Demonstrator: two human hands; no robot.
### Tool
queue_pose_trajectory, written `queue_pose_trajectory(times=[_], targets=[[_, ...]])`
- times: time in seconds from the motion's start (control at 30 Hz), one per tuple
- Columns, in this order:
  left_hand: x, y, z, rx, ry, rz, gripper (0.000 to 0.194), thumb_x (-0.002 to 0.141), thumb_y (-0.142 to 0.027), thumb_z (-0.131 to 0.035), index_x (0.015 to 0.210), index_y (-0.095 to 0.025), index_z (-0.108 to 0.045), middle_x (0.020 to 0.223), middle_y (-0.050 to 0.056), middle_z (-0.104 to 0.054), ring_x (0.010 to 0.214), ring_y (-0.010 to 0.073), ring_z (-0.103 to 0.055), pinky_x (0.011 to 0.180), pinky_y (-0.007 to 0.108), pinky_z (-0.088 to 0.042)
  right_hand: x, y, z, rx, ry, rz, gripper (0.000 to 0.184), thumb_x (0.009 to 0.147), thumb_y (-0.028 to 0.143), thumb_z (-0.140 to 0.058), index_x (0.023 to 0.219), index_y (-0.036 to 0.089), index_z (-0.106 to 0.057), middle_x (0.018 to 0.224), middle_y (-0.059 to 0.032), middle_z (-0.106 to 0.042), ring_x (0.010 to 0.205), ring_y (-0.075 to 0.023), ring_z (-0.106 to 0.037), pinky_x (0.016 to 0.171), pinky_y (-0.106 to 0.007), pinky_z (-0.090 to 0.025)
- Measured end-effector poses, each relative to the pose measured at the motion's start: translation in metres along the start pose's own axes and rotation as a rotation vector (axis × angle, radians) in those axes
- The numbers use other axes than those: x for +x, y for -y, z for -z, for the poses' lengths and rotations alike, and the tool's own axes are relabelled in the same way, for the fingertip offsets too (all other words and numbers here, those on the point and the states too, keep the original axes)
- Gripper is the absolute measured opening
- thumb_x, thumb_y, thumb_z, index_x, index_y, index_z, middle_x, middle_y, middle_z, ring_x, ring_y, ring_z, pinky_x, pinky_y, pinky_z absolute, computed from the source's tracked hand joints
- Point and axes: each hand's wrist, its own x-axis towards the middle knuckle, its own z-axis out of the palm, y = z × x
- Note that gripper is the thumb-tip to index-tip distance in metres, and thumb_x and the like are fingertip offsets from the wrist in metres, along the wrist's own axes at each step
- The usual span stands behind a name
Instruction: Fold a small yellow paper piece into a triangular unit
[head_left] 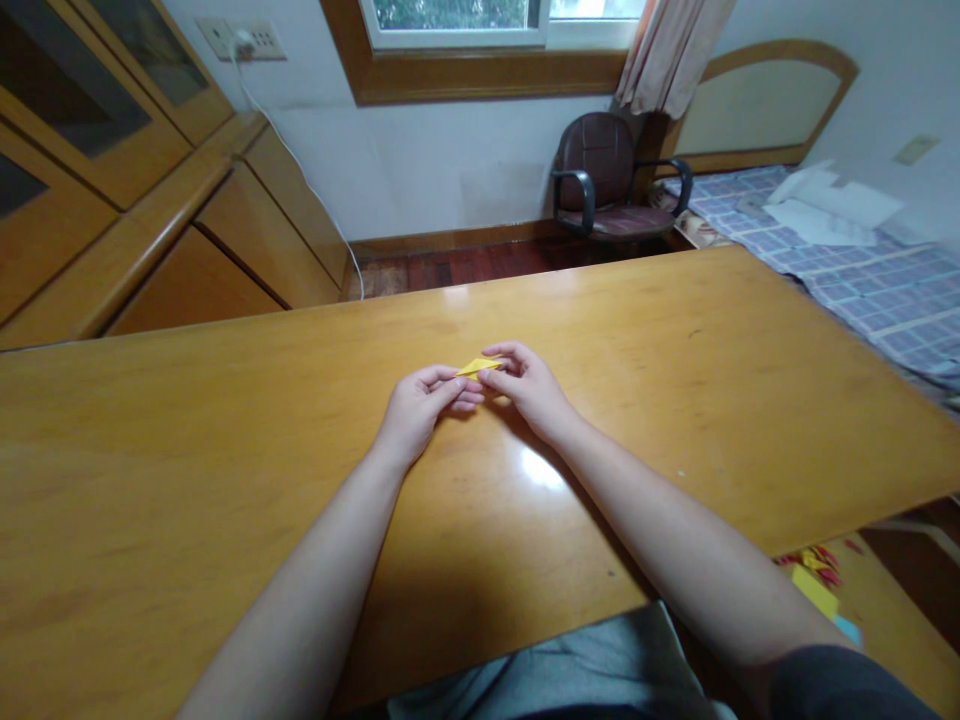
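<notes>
One folded yellow paper (478,368) above the surface (225,450) — I pinch it with left hand (421,404) and right hand (531,386), both grips nearly closed.

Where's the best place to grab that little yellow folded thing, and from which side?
Probably by its two ends, coming in from left and right: the yellow folded piece looks thin, lies crosswise and narrows toward its ends, so a light pinch should suit it. The left hand and right hand hold it about there, thumbs on the near side.
</notes>
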Motion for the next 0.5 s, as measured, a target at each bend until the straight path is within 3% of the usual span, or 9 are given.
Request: queue_pose_trajectory(times=[0.5], targets=[[-0.001,-0.0041,-0.0005,-0.015,0.005,0.022,0.03,0.068,-0.034,-0.082,0.083,-0.011,-0.07,0.079,0.01,-0.077,0.066,0.0189,-0.073,0.067,0.029,-0.06,0.0004,-0.0012,-0.0012,0.005,-0.005,0.031,0.041,0.069,0.031,-0.078,0.104,0.021,-0.058,0.077,0.0033,-0.068,0.069,-0.012,-0.063,0.069,-0.027,-0.05]])
